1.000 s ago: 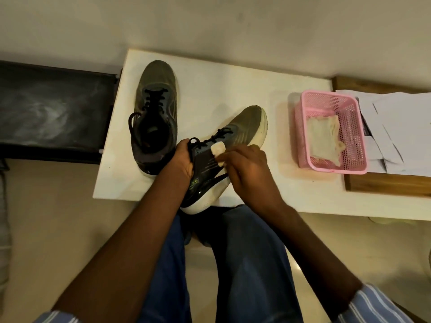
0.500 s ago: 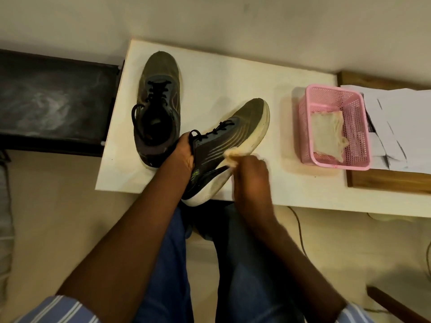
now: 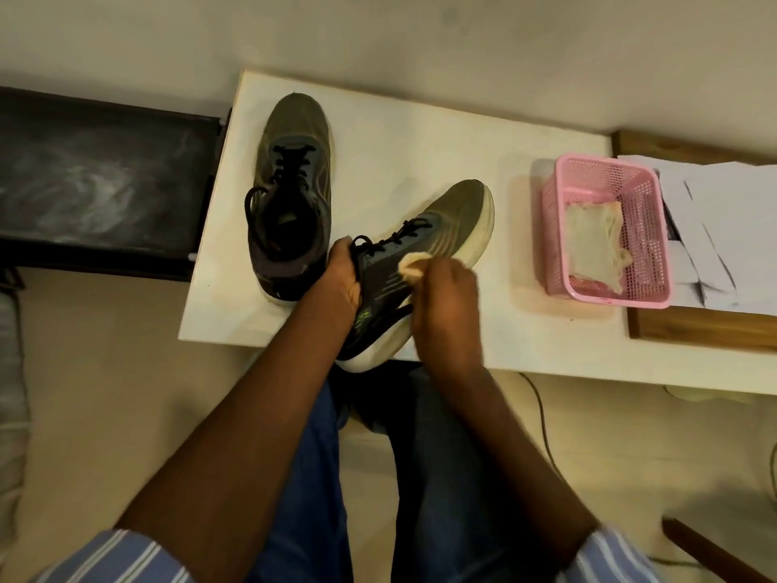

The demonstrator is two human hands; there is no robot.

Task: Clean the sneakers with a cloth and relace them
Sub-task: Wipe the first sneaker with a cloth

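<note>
Slid back up the side of the tilted dark mesh sneaker (image 3: 424, 241) from its pale sole: right hand (image 3: 441, 305), grip clenched on small cream cloth (image 3: 413, 266). Left hand (image 3: 340, 275) grip clamped on the collar; heel overhanging white bench (image 3: 420, 132). Second dark sneaker (image 3: 292, 191) upright just beside.
</note>
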